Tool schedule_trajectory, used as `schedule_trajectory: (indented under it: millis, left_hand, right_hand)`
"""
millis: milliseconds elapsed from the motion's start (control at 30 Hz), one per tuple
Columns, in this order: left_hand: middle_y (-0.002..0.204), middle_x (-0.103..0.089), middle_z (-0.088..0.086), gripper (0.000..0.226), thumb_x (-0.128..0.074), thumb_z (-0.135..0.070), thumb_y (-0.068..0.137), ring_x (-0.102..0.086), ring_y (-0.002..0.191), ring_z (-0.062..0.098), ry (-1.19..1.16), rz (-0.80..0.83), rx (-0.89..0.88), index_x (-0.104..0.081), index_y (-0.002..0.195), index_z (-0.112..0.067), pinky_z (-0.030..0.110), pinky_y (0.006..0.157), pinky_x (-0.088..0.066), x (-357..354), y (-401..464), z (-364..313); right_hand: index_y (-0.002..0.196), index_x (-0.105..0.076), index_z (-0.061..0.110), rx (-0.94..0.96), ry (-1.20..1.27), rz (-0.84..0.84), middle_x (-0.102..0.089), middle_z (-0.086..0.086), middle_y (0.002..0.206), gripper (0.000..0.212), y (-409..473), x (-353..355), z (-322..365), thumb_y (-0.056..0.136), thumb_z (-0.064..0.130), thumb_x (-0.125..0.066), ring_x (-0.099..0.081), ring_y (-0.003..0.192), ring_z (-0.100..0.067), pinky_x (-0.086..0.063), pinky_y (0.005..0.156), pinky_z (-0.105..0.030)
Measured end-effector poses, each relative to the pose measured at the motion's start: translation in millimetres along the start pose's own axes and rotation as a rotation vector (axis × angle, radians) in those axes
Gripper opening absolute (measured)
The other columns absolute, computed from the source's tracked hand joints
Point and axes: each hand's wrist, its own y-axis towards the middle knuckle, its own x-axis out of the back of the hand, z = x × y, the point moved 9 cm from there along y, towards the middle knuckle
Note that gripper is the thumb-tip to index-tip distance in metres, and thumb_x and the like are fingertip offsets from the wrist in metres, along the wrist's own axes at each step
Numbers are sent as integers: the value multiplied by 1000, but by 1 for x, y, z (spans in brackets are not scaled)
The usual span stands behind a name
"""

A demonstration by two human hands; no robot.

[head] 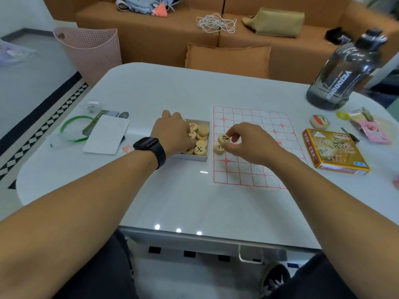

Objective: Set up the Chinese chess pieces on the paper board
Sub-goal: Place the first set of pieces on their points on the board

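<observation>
A paper board (254,167) with a red grid lies on the white table. Left of it stands a small white box (200,157) holding several round wooden chess pieces (203,130). My left hand (172,131), a black watch on its wrist, reaches into the box with fingers curled among the pieces; whether it holds one is hidden. My right hand (248,143) pinches a wooden piece with a black character (223,138) just above the board's left edge. Another piece (219,147) lies on the board right below it.
A yellow chess box lid (334,151) lies right of the board. A large dark water bottle (343,72) stands at the back right, small items (364,126) near it. White paper (106,134) and a green ring (73,128) lie left. A sofa is behind the table.
</observation>
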Motion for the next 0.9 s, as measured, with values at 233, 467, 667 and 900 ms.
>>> schedule_trajectory:
  millis: [233,467,667,900]
  left_hand:
    - [96,-67,0,32,-61,-46,88,-52,100,27,-85,-156,-57,-73,106,-23,37,74,-48,20,-9,-18]
    - [93,-70,-15,28,-64,-48,86,-62,94,15,-311,-170,-231,-71,107,-31,34,76,-50,24,-37,-72]
    - [100,-69,-17,23,-66,-45,88,-58,96,10,-301,-50,-315,-65,107,-32,32,76,-51,5,-61,-107]
    - [105,-70,-16,28,-65,-43,87,-60,95,10,-243,27,-341,-67,112,-32,32,78,-51,-11,-72,-112]
  right_hand:
    - [119,-67,27,-20,-54,36,-62,14,102,40,-26,4,-21,91,56,-65,-56,86,-6,-47,68,-25]
    - [118,-66,30,-7,-128,81,-61,15,102,39,-60,4,-42,91,58,-63,-56,88,-6,-49,72,-26]
    - [116,-67,31,-14,-152,72,-60,15,101,37,-83,13,-64,91,58,-62,-55,89,-7,-45,69,-27]
    - [115,-64,34,-55,-184,163,-61,16,106,35,-95,17,-84,89,58,-62,-57,94,-7,-45,67,-27]
